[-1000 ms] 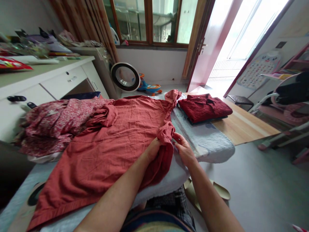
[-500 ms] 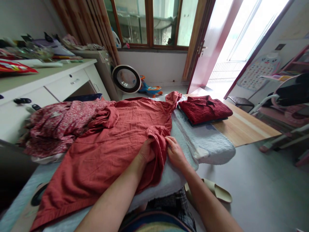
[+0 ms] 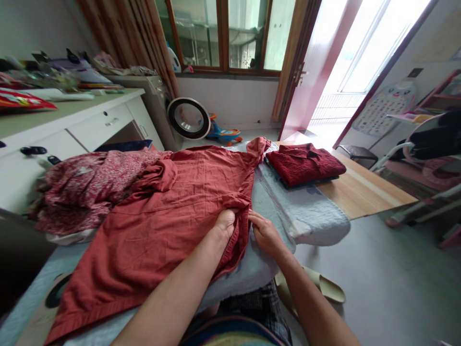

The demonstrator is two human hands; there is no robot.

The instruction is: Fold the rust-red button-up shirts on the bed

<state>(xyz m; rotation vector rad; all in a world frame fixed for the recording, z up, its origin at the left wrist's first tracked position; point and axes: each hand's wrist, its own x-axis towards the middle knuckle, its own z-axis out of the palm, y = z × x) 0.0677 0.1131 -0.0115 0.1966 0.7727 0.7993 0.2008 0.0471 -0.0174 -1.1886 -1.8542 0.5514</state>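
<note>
Head view: your coral-red garment [image 3: 173, 235] is spread flat across the bench [image 3: 374, 190], on a pale blue cloth [image 3: 315, 226], hem end nearest you at lower L, w/ one sleeve bunched at upper L and the other out at the far R corner. Your L hand [image 3: 227, 226] is at its near R side, fingers tucked under a fold & out of sight, so can't tell how tight that grip is. Your R hand [image 3: 264, 234] is just opposite, grip narrow, fingertips pinching the garment's R edge; the two hands are close tog., fabric btwn them.

Dark red folded clothes [image 3: 306, 166] sit beyond your R hand, on the cloth & partly over bare wood, just beside the far sleeve. Pink floral fabric [image 3: 82, 187] is heaped on your L, against the garment's L side. Pale slippers [image 3: 329, 287] are on the floor [image 3: 389, 278], lower R. Past the bench's far end: round appliance door [image 3: 189, 117] swung open, blue-&-orange toy [image 3: 228, 134] next to it.
</note>
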